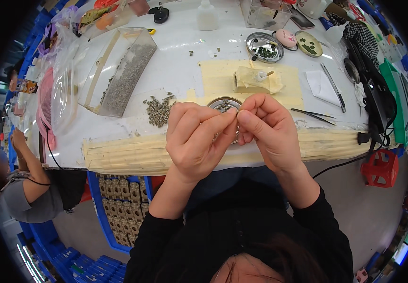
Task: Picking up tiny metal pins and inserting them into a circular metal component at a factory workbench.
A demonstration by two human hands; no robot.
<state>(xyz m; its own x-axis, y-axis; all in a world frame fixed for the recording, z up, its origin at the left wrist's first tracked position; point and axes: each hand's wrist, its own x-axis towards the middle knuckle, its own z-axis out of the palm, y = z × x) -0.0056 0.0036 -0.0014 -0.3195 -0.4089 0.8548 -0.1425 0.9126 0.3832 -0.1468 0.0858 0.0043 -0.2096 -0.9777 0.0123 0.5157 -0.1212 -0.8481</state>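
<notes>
Hair edging lower frame | left hand, right hand pinching tips together mid-frame; contents, axis: cannot tell | dish showing behind both | pile lying left, nearer left hand

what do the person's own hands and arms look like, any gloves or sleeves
No gloves show: the left hand and right hand are bare, with no ring or watch visible. The left sleeve and right sleeve are black, look plain, and end partway along the forearms, which are bare from there to the hands.
</notes>
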